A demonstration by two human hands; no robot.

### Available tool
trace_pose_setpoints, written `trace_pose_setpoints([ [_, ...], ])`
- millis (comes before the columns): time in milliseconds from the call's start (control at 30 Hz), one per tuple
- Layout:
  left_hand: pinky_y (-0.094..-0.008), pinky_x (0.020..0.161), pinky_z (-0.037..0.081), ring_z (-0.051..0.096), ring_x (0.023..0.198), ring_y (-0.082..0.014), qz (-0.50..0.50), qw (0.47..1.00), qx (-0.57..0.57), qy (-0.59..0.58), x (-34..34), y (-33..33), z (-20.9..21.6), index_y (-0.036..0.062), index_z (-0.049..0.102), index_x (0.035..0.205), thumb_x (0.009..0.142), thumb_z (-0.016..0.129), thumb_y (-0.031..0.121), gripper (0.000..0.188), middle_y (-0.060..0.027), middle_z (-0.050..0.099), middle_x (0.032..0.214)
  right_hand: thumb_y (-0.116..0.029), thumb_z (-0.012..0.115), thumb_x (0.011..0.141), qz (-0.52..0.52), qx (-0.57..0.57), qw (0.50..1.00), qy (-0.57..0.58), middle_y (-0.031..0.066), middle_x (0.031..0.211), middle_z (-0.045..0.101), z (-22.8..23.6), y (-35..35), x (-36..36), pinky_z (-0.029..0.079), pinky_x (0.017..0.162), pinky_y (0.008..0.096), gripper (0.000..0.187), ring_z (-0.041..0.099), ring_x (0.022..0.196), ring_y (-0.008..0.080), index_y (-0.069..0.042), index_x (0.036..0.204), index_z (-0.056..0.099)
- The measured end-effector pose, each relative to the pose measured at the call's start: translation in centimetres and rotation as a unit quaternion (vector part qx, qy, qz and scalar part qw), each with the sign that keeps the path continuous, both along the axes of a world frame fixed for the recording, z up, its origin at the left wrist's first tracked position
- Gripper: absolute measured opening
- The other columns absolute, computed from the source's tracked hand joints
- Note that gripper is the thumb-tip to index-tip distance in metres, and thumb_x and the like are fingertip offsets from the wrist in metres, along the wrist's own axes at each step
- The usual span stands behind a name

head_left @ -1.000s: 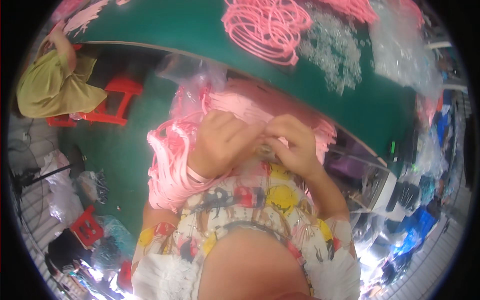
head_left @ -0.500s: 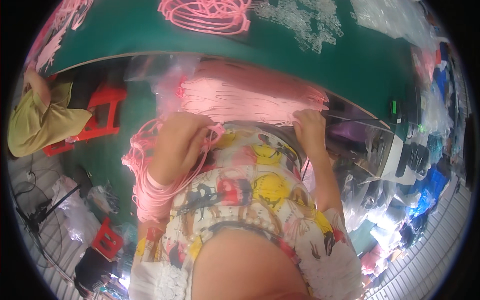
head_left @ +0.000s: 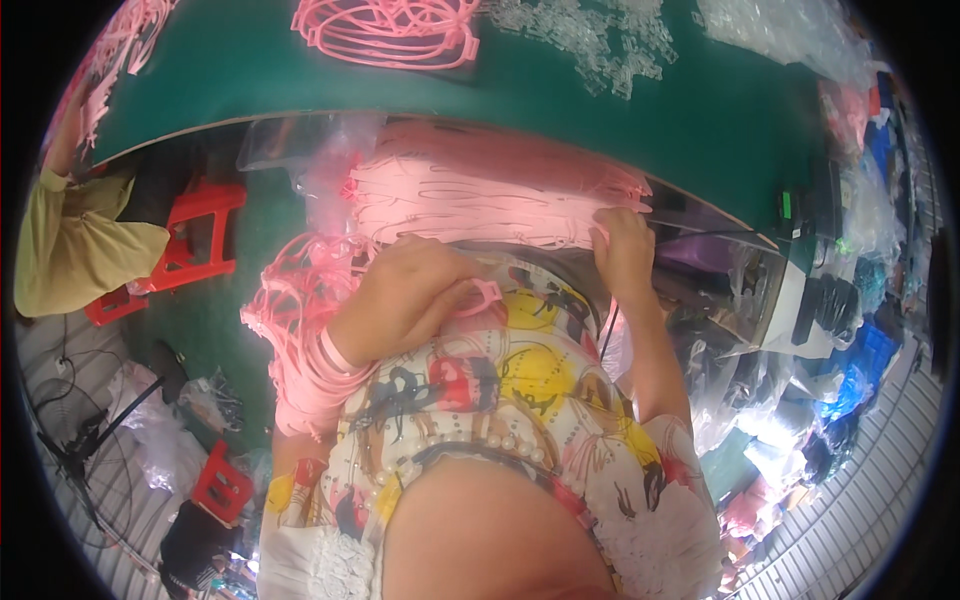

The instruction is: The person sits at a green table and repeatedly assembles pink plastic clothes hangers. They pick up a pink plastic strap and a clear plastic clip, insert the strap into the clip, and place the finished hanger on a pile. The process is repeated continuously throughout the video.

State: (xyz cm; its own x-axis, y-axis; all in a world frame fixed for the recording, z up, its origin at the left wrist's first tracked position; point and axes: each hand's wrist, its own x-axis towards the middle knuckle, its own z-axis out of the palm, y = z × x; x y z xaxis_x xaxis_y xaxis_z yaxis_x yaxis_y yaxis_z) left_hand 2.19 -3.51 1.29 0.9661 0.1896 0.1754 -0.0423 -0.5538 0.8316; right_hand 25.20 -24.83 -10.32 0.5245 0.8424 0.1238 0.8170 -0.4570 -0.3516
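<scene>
Across my lap lies a thick bundle of long pink straps, partly under the table edge. My right hand is closed with bent fingers at the bundle's right end; what it pinches there is too small to make out. My left hand is closed over my belly, and a pink strap end with a loop sticks out past its fingers. Many looped pink straps hang in a tangled cluster over my left wrist and forearm.
On the green table lie a coil of pink straps, small clear plastic pieces and clear bags. A co-worker's yellowish sleeve and a red stool are at left. Plastic-wrapped goods crowd the right.
My left hand has moved right and a little nearer to me, with the strap end in it. The right hand has hardly moved. The view has shifted slightly.
</scene>
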Motion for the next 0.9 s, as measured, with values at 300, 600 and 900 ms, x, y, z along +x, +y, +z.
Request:
trace_pose_setpoints([
  [300,-0.0394,0.073,0.048,0.063,0.082,-0.0315,-0.006,0.999,-0.036,-0.02,0.6,-0.4,-1.5,0.0042,0.065,0.096,0.084,0.061,0.01,0.014,-0.0129,0.066,0.089,-0.011,0.064,0.076,0.028,-0.031,0.998,-0.037,0.0081,0.091,0.059,-0.2,0.3,0.3,0.042,0.079,0.0424,0.013,0.055,0.09,0.0288,-0.009,0.088,0.058],
  [600,-0.0392,0.073,0.049,0.063,0.083,-0.0319,-0.013,0.998,-0.061,-0.025,0.3,-0.3,-1.9,0.0034,0.064,0.092,0.083,0.06,0.01,0.012,-0.013,0.065,0.089,-0.013,0.065,0.076,0.03,-0.037,0.998,0.04,0.0104,0.091,0.059,-0.1,0.3,1.1,0.043,0.079,0.0429,0.02,0.056,0.092,0.0315,-0.008,0.095,0.06],
  [900,-0.0386,0.066,0.048,0.061,0.073,-0.032,-0.033,0.995,-0.082,-0.052,0.7,-0.1,-2.3,0.0032,0.062,0.094,0.083,0.06,0.006,0.011,-0.0128,0.063,0.082,-0.014,0.065,0.076,0.023,-0.027,0.999,0.031,0.0102,0.093,0.061,0.3,0.7,0.9,0.044,0.079,0.042,0.013,0.056,0.093,0.0314,-0.009,0.088,0.063],
])
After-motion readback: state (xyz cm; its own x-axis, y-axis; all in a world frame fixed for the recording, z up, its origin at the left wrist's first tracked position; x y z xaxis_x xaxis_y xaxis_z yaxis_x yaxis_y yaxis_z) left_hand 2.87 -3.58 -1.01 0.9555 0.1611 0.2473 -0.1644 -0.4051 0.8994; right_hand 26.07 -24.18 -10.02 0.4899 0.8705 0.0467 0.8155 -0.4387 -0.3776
